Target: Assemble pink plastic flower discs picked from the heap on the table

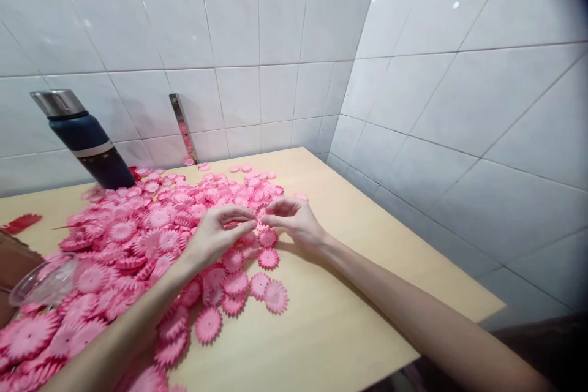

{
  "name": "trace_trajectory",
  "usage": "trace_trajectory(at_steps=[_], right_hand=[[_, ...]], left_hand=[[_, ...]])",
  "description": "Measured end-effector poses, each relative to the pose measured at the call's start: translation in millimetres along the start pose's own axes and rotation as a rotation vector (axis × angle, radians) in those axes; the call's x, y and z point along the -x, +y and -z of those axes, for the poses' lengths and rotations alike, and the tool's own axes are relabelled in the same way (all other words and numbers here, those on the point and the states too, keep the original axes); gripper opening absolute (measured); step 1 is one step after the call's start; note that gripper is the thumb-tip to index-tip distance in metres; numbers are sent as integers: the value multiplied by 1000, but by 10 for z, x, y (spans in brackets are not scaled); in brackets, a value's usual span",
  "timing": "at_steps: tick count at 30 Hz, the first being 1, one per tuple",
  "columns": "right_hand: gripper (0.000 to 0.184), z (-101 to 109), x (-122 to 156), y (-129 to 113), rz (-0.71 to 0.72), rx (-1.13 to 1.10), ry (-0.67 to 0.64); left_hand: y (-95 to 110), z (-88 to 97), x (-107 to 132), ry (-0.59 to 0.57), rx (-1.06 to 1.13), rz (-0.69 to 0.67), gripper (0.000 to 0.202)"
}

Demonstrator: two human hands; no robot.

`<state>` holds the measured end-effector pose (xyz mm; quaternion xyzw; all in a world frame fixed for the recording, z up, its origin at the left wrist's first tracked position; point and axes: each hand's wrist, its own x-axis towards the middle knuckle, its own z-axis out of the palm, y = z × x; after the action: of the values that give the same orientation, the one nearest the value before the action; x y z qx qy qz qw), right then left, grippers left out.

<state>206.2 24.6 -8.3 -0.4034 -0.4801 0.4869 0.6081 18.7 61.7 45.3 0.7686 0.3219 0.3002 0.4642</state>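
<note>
My left hand (pixel 219 234) and my right hand (pixel 296 218) meet fingertip to fingertip above the right side of a heap of pink scalloped flower-shaped discs (pixel 156 218). Thumb and fingers of each are pinched together. Whatever lies between them is too small to make out. Just under the fingertips are single discs, one of them a darker-edged pink disc (pixel 268 258) lying flat on the table. Many discs show a small dark hole in the middle. My left wrist and forearm hide part of the heap.
A dark blue bottle (pixel 94 150) with a steel cap stands at the back left. A clear plastic tub (pixel 43 282) and a brown cardboard piece (pixel 16 266) sit at the left edge. The pale wooden table (pixel 349 294) meets white tiled walls behind and at right.
</note>
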Motion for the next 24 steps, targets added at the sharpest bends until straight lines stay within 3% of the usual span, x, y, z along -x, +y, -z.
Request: trace_trajectory(at_steps=[8,10,13,16,17,18,20,21,24], right_hand=[[47,-53,107,-93,-83,18,-48],[44,-89,130,-82,-61,92,-84],[35,-98,81,-95,-1,208,-108],[35,28,-53,-313,81,280,-54],[37,96,-89,-449,119,299,-14],[38,165,-104,-610,160,311,33],[38,261,-41,-961,265,305,139],[34,265,46,-1120,306,275,166],[31,7,519,-1323,301,68,166]], left_hand=[[3,-32,26,-13,61,75,32],[-19,-40,25,-38,103,108,39],[21,-36,32,-37,80,82,30],[201,-42,99,14,57,49,20],[279,-61,139,-37,74,64,21],[353,-91,185,-185,97,110,21],[455,-180,272,-604,95,212,15],[471,-228,305,-730,81,201,11],[385,-295,324,-878,30,205,7]])
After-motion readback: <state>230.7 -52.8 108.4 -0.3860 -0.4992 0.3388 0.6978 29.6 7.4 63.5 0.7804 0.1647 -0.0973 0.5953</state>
